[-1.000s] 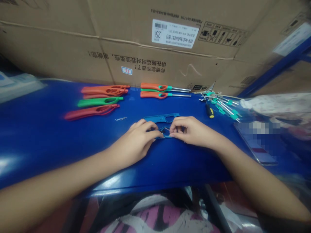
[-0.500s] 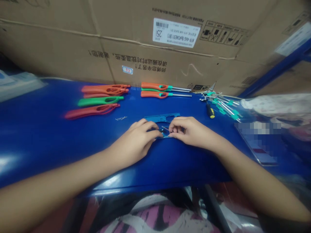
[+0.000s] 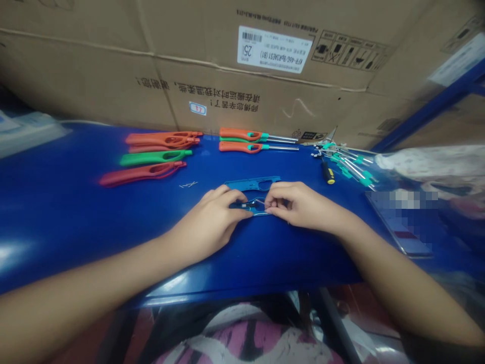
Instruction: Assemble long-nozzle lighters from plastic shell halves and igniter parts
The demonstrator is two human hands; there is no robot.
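A blue lighter casing half (image 3: 259,212) lies on the table with small parts inside, between my two hands. My left hand (image 3: 215,215) grips its left end, thumb on the near edge and fingers on the far side. Between thumb and index finger a dark small part (image 3: 248,205) shows in the casing. Fingers pinched, my right hand (image 3: 295,202) is at the casing's right end, where a thin pale wire (image 3: 260,201) runs into the fingertips. Just beyond lies the matching blue casing half (image 3: 250,183). My fingers hide both ends of the held half.
Orange, green and red lighter casings (image 3: 151,157) lie at left behind small screws (image 3: 188,184). Lighters with metal tubes (image 3: 242,147) lie at the back. A screwdriver (image 3: 328,173) sits beside several metal tubes with teal parts (image 3: 352,166). A phone (image 3: 401,227) is at right; a cardboard box (image 3: 212,65) stands behind.
My left index finger and thumb have parted slightly, and more of the dark part in the casing shows. My right hand has shifted a little to the right, still pinched.
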